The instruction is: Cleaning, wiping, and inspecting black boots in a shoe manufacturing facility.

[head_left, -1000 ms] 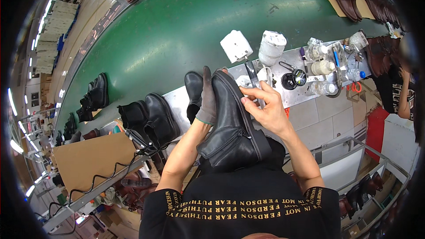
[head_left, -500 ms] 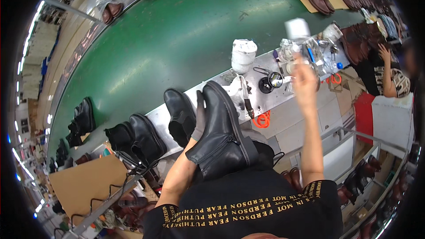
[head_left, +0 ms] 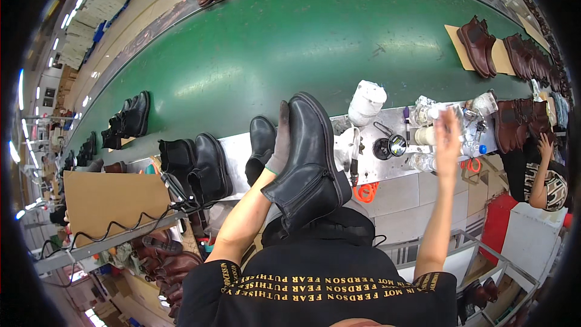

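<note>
A black ankle boot point(head_left: 308, 145) with a side zip is held up in front of me, toe pointing away. My left hand point(head_left: 281, 148), in a grey glove, grips it from its left side; most of its fingers are hidden behind the boot. My right hand point(head_left: 446, 139) is bare and smeared by motion over the clear bottles and jars at the right. Something small and white point(head_left: 437, 111) shows at its fingertips, too blurred to tell whether it is held. Another black boot point(head_left: 261, 145) stands just left of the gloved hand.
A metal shelf point(head_left: 387, 166) along the green table point(head_left: 254, 72) bears a white thread cone point(head_left: 367, 103), a black round tin point(head_left: 389, 146) and an orange coiled hose point(head_left: 365, 192). More black boots point(head_left: 209, 166) stand left, brown boots point(head_left: 514, 124) right. A co-worker's hand point(head_left: 546, 147) is far right.
My right hand has come down over the bottles; the blurred white thing raised beyond it before no longer shows there. The boot stays in my left hand. The whole view has shifted.
</note>
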### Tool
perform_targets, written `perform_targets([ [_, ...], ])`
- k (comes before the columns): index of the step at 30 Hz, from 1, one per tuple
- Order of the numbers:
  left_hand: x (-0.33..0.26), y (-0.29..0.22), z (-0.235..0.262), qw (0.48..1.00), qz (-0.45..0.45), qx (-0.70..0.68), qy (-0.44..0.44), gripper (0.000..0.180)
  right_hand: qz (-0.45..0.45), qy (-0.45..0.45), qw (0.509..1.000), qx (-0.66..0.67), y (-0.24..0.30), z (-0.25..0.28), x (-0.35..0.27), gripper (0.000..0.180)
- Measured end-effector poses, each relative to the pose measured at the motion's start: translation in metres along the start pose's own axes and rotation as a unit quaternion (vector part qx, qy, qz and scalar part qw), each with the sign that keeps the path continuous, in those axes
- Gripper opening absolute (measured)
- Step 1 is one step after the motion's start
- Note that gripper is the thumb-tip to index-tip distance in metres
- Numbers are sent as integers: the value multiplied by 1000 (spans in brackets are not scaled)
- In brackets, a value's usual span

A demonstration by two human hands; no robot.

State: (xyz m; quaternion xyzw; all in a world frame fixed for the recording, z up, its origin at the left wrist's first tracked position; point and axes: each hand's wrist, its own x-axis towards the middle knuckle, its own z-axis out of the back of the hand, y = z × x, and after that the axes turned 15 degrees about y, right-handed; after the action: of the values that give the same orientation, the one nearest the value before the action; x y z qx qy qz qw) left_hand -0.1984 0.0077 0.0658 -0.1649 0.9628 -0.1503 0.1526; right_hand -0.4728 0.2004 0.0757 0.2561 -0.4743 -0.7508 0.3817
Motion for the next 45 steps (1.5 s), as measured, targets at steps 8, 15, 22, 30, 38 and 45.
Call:
perform_targets([
  [8, -15, 3, 7, 999, -22, -18, 26, 68, 190, 255, 948, -13, 89, -106, -13, 77],
  [15, -35, -11, -1, 922, -99, 372, -26, 65, 147, 408, 894, 114, 107, -135, -6, 106],
  [22, -40, -27, -6, 862, -105, 495, -28, 83, 145, 402, 897, 112, 104, -147, -10, 104],
  [30, -38, -23, -6, 886, -92, 454, -28, 80, 229, 424, 872, -83, 114, -135, 7, 98],
  [38, -39, -23, -3, 892, -93, 443, -20, 79, 246, 354, 877, -211, 121, -139, -6, 93],
  [45, -42, -30, -5, 856, -59, 513, -39, 86, 233, 353, 880, -217, 120, -141, -5, 93],
])
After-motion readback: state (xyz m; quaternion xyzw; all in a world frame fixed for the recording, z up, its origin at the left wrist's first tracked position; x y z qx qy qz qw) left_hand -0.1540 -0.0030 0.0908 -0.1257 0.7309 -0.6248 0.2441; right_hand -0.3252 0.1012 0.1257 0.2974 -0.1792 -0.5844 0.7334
